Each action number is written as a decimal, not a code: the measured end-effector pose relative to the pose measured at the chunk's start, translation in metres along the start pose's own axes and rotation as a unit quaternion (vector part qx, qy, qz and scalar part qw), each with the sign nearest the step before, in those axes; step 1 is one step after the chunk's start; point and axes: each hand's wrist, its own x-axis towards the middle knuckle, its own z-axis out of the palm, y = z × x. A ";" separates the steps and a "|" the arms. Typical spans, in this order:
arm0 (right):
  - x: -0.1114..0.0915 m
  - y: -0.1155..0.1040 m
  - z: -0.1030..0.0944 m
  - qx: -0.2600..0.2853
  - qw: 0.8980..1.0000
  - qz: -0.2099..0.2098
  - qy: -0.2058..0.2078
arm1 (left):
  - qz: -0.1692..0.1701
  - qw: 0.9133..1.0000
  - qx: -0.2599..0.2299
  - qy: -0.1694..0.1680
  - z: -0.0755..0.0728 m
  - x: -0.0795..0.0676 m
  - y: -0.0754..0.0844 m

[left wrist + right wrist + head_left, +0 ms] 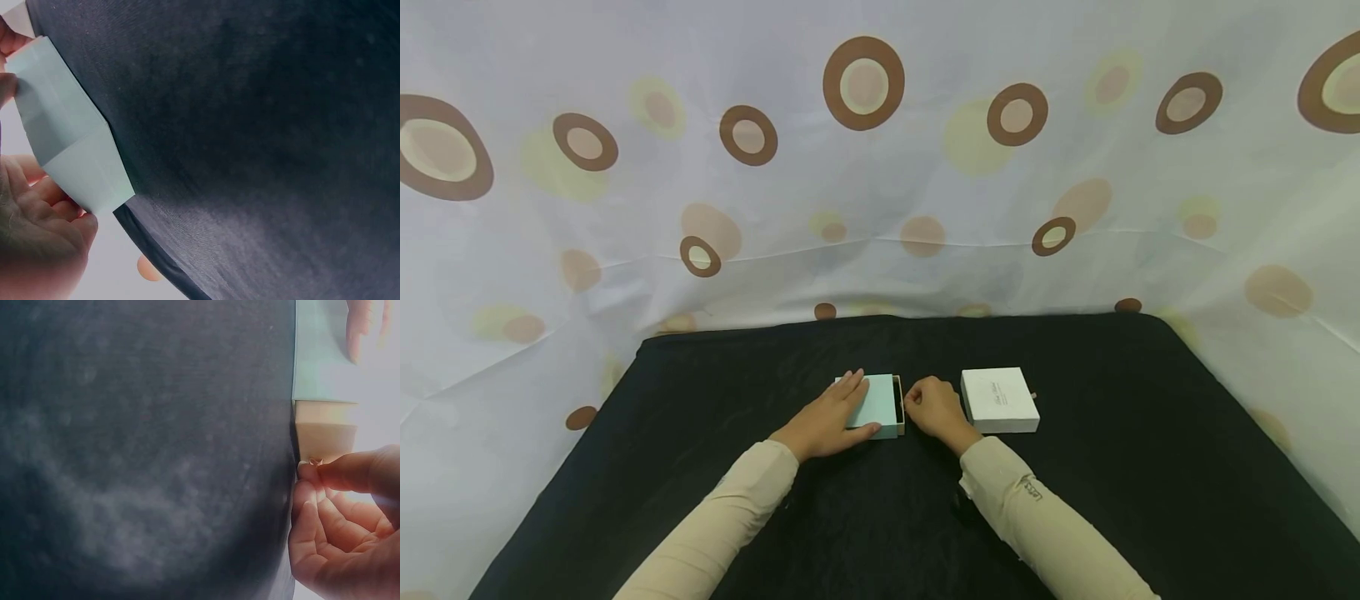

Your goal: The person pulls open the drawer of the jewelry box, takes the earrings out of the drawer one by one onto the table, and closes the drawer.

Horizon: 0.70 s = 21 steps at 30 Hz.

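Observation:
A light blue slide-out box (pixel 877 402) lies on the black cloth, its cream inner drawer (pixel 325 439) sticking a little way out of the right end. My left hand (pixel 829 421) holds the sleeve, thumb along the near edge and fingers across the top toward the far edge. Past the box's left end, some of those fingers look bent in the left wrist view. At the drawer's end, my right hand (pixel 937 408) pinches a small ribbon pull loop (pixel 315 462) between thumb and forefinger. What lies inside the drawer cannot be made out.
A white box (pixel 1000 398) with small printed lettering stands just right of my right hand, a little tab on its right side. Black cloth (pixel 1120 467) covers the table. Behind the table hangs a pale curtain (pixel 880 192) with brown and yellow circles.

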 end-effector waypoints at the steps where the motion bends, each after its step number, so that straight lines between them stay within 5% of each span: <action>1: 0.000 0.000 0.000 0.000 1.000 -0.001 0.000 | 0.000 1.000 0.000 0.000 0.000 0.000 0.000; 21: 0.001 0.000 -0.003 -0.065 0.998 -0.020 0.004 | 0.000 1.000 0.003 0.000 0.001 0.000 -0.001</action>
